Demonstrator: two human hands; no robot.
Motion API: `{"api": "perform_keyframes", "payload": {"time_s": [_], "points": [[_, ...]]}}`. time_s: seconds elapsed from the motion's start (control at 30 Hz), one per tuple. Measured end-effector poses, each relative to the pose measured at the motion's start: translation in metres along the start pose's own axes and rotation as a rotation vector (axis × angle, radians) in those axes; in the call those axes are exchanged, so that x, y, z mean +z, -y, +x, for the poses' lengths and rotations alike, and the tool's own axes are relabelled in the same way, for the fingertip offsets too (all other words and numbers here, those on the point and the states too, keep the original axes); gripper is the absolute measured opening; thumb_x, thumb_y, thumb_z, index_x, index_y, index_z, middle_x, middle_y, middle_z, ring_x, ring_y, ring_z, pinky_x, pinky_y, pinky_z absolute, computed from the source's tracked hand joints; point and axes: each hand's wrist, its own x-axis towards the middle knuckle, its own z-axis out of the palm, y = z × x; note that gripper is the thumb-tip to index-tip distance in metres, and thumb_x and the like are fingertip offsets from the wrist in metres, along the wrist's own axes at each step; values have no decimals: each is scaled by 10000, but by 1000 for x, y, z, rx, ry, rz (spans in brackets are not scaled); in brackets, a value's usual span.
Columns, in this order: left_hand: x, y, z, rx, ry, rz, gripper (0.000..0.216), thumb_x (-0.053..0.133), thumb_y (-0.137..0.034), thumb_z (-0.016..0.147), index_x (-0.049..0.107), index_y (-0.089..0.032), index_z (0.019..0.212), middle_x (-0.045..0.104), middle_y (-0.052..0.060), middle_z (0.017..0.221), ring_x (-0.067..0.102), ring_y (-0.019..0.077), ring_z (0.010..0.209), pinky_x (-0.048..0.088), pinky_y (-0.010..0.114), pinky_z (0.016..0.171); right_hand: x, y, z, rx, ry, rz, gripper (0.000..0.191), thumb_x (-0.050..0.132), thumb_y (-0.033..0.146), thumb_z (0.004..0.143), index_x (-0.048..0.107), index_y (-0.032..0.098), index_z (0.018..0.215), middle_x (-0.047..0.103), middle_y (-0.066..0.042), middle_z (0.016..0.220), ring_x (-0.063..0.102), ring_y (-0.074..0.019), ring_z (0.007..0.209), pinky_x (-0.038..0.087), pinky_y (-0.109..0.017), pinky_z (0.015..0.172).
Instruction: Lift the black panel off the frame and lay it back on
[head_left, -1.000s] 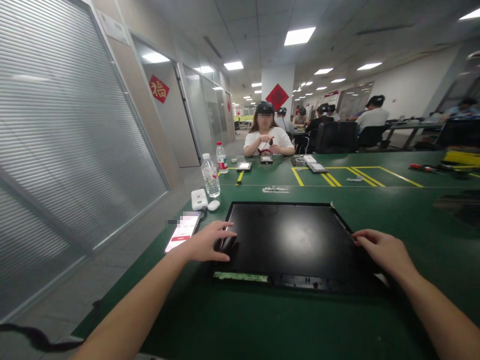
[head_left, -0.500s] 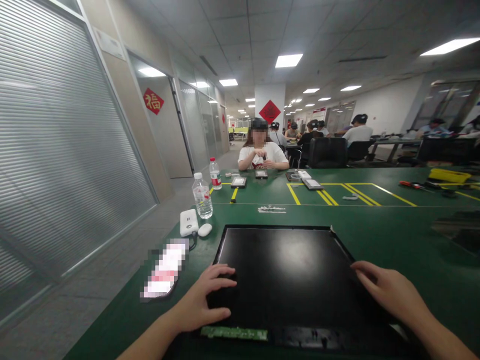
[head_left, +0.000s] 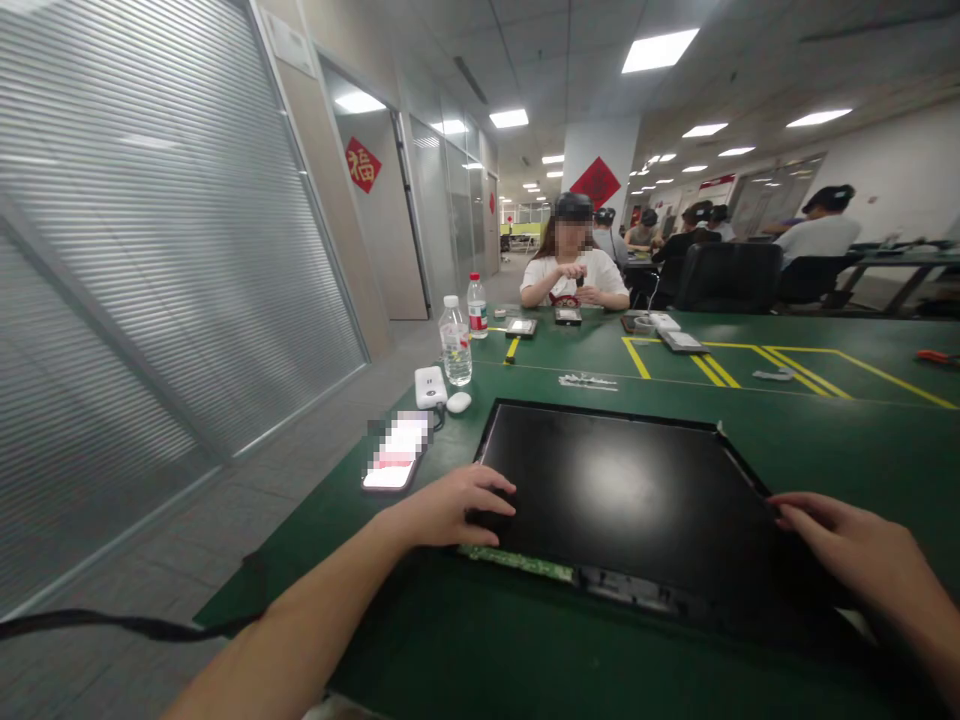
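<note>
A black display panel (head_left: 600, 480) lies face up on the green table before me, a pale glare on its screen. Along its near edge runs a green circuit board strip (head_left: 517, 562), beside a dark section with pale marks. My left hand (head_left: 461, 505) rests on the panel's left edge, fingers stretched over the screen and thumb apart from them. At the right edge, my right hand (head_left: 855, 540) has its thumb and fingers closed on the rim; part of its grip is hidden.
Left of the panel are a phone (head_left: 396, 455), a white power bank (head_left: 430, 387), a small white case (head_left: 458, 402) and two water bottles (head_left: 456, 345). Across the yellow-taped table (head_left: 525, 360) sits a person (head_left: 574, 270), with small drive-like boxes (head_left: 520, 328) nearby. White scraps (head_left: 588, 381) lie beyond the panel.
The view has swung left and tilted down, so the scene sits further right and higher. The panel looks turned slightly; both hands stay at its sides.
</note>
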Motion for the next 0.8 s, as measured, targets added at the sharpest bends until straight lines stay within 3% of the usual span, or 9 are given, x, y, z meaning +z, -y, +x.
{"api": "perform_keyframes", "payload": {"time_s": [0.13, 0.33, 0.5, 0.7, 0.8], "points": [[-1, -8, 2, -27, 23, -24, 364, 841, -376, 942, 867, -305, 1298, 749, 115, 1514, 726, 316, 1353, 534, 430, 1201, -6, 3, -7, 99, -23, 60, 345, 558, 637, 681, 805, 396, 676, 806, -106, 780, 756, -416, 789, 576, -556, 775], [-4, -16, 8, -49, 32, -23, 187, 858, -331, 901, 923, -299, 1073, 836, 91, 1355, 787, 294, 1260, 563, 362, 1135, -10, 8, -10, 112, -15, 108, 281, 593, 613, 641, 798, 422, 611, 787, -92, 694, 750, -411, 717, 567, -568, 755], [-7, -24, 22, -199, -55, 45, 255, 769, -311, 977, 887, -258, 1197, 874, 72, 1201, 821, 254, 1103, 590, 328, 1037, -14, 16, -13, 130, -20, 144, 290, 583, 596, 619, 787, 390, 604, 783, -76, 679, 723, -369, 649, 574, -533, 759], [5, -31, 37, -553, -317, 417, 384, 742, -243, 968, 819, -138, 1330, 672, 222, 1558, 606, 396, 1485, 497, 484, 1249, -11, 8, -15, 154, 3, 138, 366, 586, 614, 611, 831, 353, 689, 778, -62, 674, 747, -367, 721, 564, -489, 753], [14, -28, 35, -658, -342, 444, 372, 679, -239, 1007, 799, -135, 1343, 648, 230, 1576, 563, 402, 1520, 501, 500, 1244, -8, 4, -16, 159, 15, 109, 372, 586, 631, 619, 839, 370, 698, 774, -71, 679, 756, -394, 802, 553, -504, 780]]}}
